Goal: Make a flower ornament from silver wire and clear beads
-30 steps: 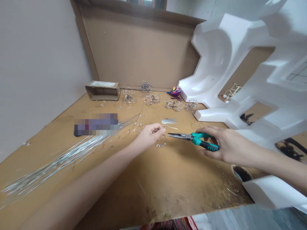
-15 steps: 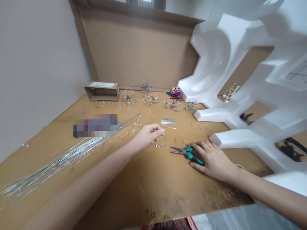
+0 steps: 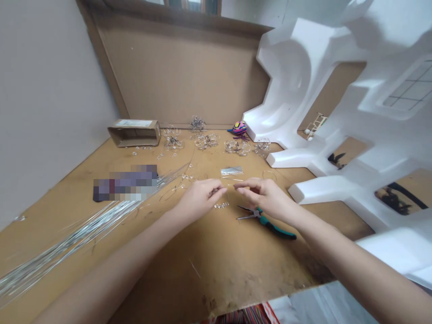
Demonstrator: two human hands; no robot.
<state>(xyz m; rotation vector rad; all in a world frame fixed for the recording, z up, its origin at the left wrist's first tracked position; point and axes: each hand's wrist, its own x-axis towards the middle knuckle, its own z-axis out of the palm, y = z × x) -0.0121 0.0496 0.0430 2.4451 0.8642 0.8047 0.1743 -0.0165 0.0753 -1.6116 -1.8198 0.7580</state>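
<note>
Dark object (image 3: 124, 183) blurred beyond recognition

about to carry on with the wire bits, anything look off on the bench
Small loose wire rings lie scattered in front of the cardboard box, which sits on its side. A bulky white foam packing piece also juts in over the right of the bench.

this looks like a makeshift craft workshop: a scuffed brown workbench (image 3: 216, 265) walled by a cardboard panel (image 3: 178, 72), strewn with long straight silver wires (image 3: 77, 234), little coiled wire figures (image 3: 205, 141) and long-nose pliers (image 3: 263, 220), with bulky white polystyrene packing (image 3: 290, 76) alongside.
</note>
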